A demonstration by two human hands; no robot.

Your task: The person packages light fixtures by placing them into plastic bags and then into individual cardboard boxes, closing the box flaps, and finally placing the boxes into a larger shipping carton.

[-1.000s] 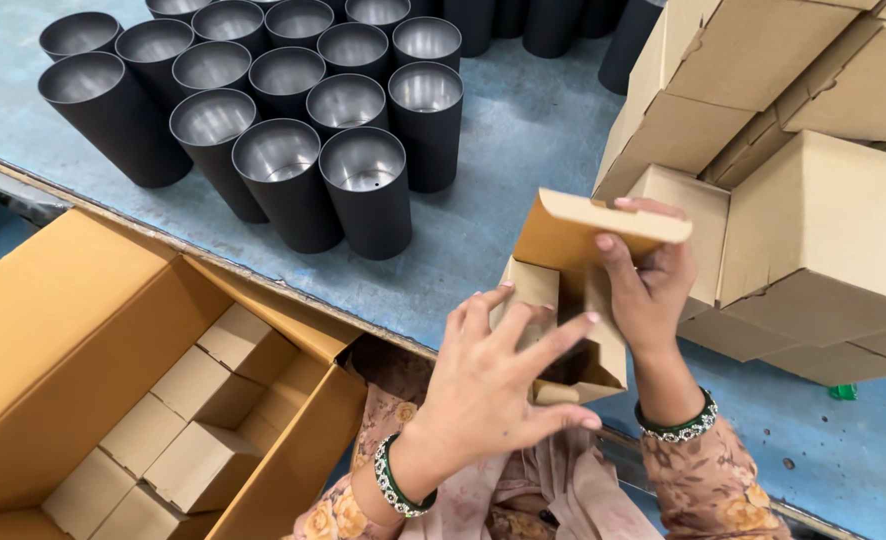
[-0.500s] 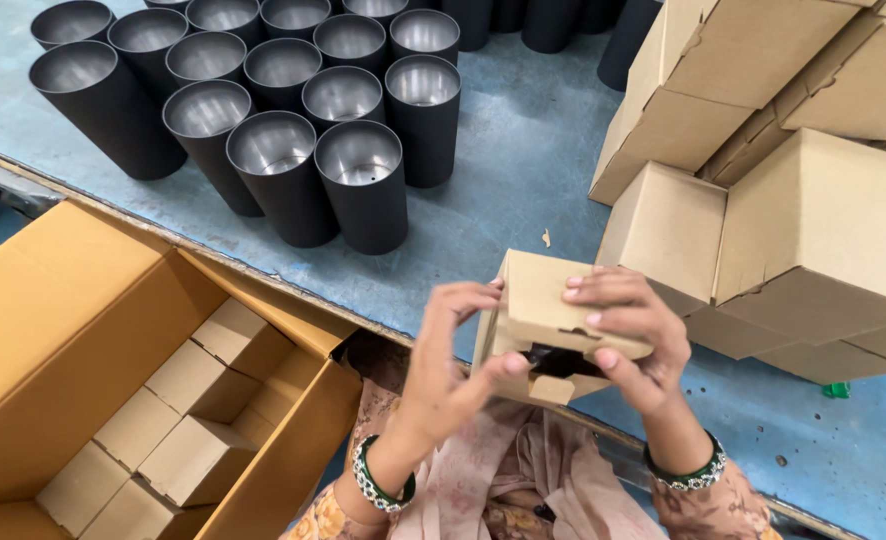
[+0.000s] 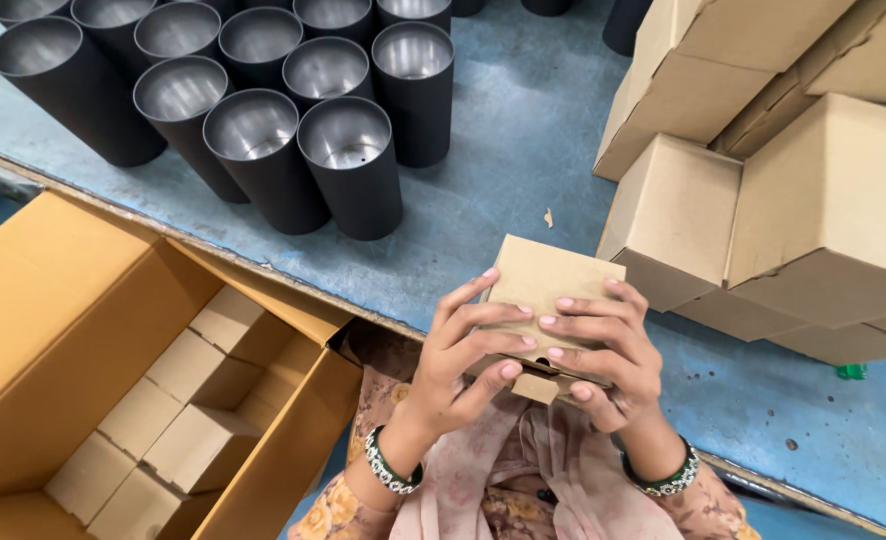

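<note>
- a worker's left hand (image 3: 458, 365) and right hand (image 3: 598, 360) clamp a small brown carton (image 3: 553, 285) between them at the near edge of a blue worktable (image 3: 503, 150); the fingers of both hands are curled tight over the carton's top flap, thumbs underneath, a grip that looks meant to press the flap down flat.
- a tuck tab (image 3: 535, 386) pokes out under the fingers on the near side of the carton, so the closure appears not fully seated.
- the carton is held above the lap, just off the table's edge, roughly at 6 o'clock from the cluster of black metal cups (image 3: 348, 165).
- those cups stand upright, mouths open, packed rim to rim at 11 o'clock from the hands, likely grouped so each can be taken in turn.
- a heap of closed small cartons (image 3: 823, 190) is stacked at 2 o'clock, some tilted against each other.
- a large open shipping box (image 3: 83, 300) sits at 9 o'clock below table level, with small cartons (image 3: 198, 430) laid in rows on its floor, a layout that keeps them snug.
- beaded bangles (image 3: 388, 465) ring both wrists.
</note>
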